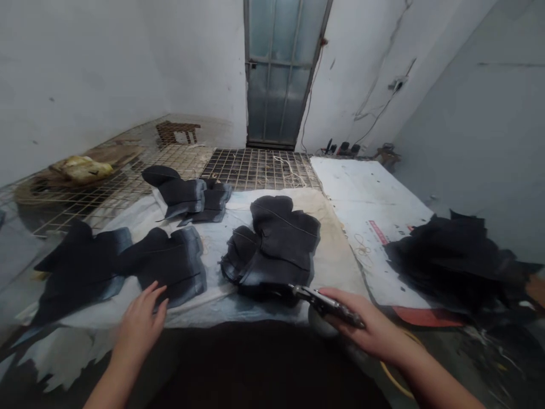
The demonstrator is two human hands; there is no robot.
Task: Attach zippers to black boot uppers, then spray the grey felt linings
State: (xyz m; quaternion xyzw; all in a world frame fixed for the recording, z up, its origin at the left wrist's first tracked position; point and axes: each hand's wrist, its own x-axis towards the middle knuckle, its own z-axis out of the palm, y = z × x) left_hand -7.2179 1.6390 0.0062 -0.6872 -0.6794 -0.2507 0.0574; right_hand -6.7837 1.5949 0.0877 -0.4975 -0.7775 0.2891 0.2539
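My right hand (355, 318) is closed round a metal spray gun (327, 305). Its nozzle points left, at the lower edge of a pile of black fabric pieces (281, 238) with pale, whitish edges. Part of a rounded, light-coloured body shows below the gun, mostly hidden by my hand. My left hand (145, 318) is open, fingers apart, at the lower edge of a black cut piece (166, 264); whether it touches the piece I cannot tell. Another black piece (80, 264) lies to the left, with more black pieces (183, 193) farther back.
Pale, stained sheeting (340, 250) covers the wire-mesh rack (255, 167). At right, a heap of black pieces (460, 261) lies by a white board (370, 187). A yellow hose (394, 379) runs below my right forearm. A glazed door (279, 74) stands behind.
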